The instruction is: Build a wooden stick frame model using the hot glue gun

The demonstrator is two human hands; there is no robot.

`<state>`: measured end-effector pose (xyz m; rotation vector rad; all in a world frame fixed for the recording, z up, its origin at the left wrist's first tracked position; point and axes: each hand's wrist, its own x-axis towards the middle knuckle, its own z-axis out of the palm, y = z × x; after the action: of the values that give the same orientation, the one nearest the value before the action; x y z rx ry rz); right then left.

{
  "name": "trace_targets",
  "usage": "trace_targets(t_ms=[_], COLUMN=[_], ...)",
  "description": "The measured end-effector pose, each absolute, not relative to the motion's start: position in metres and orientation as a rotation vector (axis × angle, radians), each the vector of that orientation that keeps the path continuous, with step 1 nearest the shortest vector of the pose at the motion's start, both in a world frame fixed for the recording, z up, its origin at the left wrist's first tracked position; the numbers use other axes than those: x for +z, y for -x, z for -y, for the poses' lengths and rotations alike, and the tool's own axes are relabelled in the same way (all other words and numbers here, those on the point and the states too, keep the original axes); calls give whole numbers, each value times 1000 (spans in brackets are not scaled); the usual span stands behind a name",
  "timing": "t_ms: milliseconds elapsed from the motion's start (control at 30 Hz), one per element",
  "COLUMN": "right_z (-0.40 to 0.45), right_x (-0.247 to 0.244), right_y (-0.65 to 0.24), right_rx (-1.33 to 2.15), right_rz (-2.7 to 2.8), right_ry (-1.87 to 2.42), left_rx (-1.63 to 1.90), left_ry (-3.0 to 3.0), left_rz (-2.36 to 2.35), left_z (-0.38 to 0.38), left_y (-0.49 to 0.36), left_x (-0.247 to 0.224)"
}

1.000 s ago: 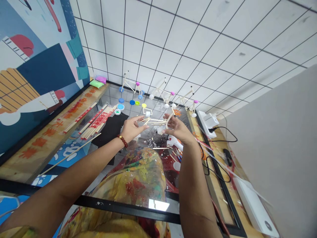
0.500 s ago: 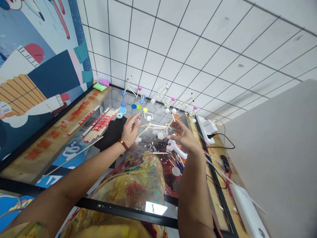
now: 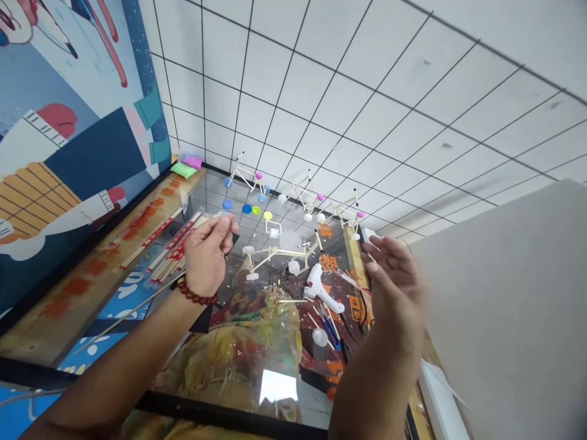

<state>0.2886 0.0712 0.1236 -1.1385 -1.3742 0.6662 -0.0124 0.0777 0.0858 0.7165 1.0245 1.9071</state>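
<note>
A bicycle-like frame of pale sticks with white discs [image 3: 275, 251] stands on the glass tabletop [image 3: 257, 366], between my hands and touched by neither. My left hand [image 3: 206, 256], with a red bead bracelet, is raised to its left beside the red-banded stick bundles [image 3: 177, 250]; its fingers are curled against the thumb, and nothing shows in them. Off to the right, my right hand [image 3: 394, 281] hangs over the table edge, blurred, fingers apart, holding nothing visible. A white glue gun [image 3: 321, 290] lies right of the frame.
Three similar stick frames, one with blue discs [image 3: 247, 177], stand along the tiled wall. Blue, green and yellow discs [image 3: 268, 216] lie before them. Pens and a white round cup [image 3: 320, 337] are near the glue gun. A white power strip [image 3: 443, 397] lies at right.
Both hands have moved away from the stick frame, the left one leftward and curling its fingers, the right one rightward. The glue gun is now fully uncovered. The view has shifted slightly.
</note>
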Motion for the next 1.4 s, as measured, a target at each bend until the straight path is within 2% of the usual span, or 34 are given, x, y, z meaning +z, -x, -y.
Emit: trace_targets(t_ms=[133, 233, 400, 533, 667, 767, 900, 967, 1100, 1233, 1400], right_z=[-24, 13, 49, 58, 59, 37, -41, -87, -147, -156, -139], right_x=[130, 105, 50, 26, 23, 34, 46, 44, 30, 16, 6], right_y=[-259, -241, -221, -211, -217, -241, -277, -281, -263, -247, -238], right_rx=[559, 749, 1017, 997, 906, 810, 865, 956, 1249, 1325, 1161], right_rz=[1391, 1654, 1743, 1644, 1617, 1582, 1385, 1369, 1312, 1330, 1191], right_ry=[1194, 1179, 1116, 1116, 1138, 1242, 1420, 1394, 1205, 1080, 1021], left_rx=[1596, 1319, 1223, 1186, 1246, 1306, 1311, 1400, 1148, 1000, 1118], left_ry=[-887, -1174, -1794, -2140, -2322, -2404, -2437, -2369, -2213, -2192, -2210], left_rz=[-1056, -935, -757, -762, -809, -934, -1164, -1365, -1671, -1669, -1605], left_z=[-19, 24, 54, 50, 50, 51, 26, -3, -67, -94, -89], left_y=[-2, -21, -34, -34, -32, -22, -5, -1, -5, -12, -18], left_x=[87, 67, 43, 38, 36, 42, 57, 58, 43, 20, 9])
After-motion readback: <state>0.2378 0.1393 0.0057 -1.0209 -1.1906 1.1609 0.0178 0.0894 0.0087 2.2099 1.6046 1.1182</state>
